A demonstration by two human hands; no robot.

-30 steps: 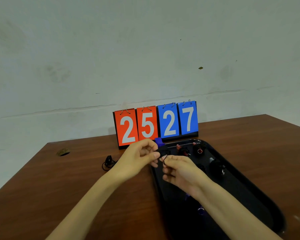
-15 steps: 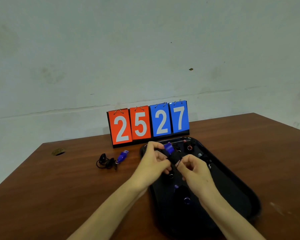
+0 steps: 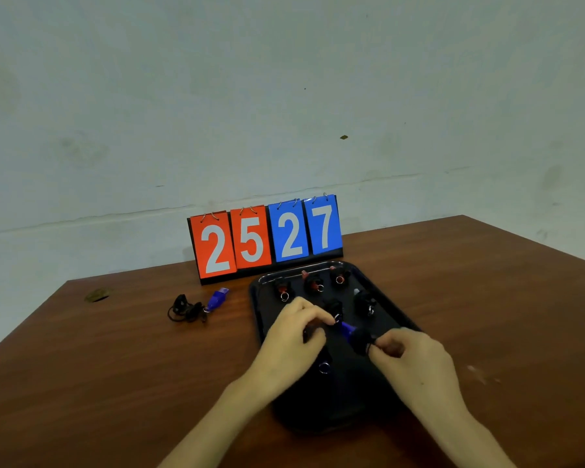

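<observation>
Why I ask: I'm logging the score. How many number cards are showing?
4. The orange 2 and orange 5 on the left, the blue 2 and blue 7 on the right, behind the tray. Others may hide behind.

The wooden table (image 3: 115, 366) lies open on the near left and to the right of the black tray (image 3: 255, 298). Far off, the scoreboard (image 3: 264, 238) walls the tray's far rim, and a loose blue whistle (image 3: 218, 297) with its black cord (image 3: 184, 310) lies left of it. Small whistles (image 3: 314, 283) crowd the tray's far half, while the left hand (image 3: 294, 342) and right hand (image 3: 416, 363), pinching the held whistle (image 3: 347, 329), block its middle.
</observation>
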